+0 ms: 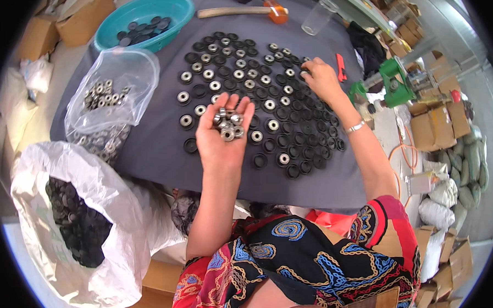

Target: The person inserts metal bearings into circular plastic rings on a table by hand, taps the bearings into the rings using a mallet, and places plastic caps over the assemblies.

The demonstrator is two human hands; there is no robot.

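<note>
My left hand is palm up and cupped over the near middle of the table. A small heap of silver ball bearings lies in it, held by the curled fingers. At the far right of the spread parts, my right hand reaches down with thumb and fingers pinched. A bit of silver shows at its fingertips and looks like a ball bearing, mostly hidden. Black round caps stand in loose rows between and around both hands. Several of them, mainly left and far, hold a seated bearing; many on the right are hollow.
The grey-covered table bears a teal basin of dark discs, a clear plastic bag with bearings, an orange-headed mallet, a clear jar and a red tool. A white sack of black parts stands near left; a green press, right.
</note>
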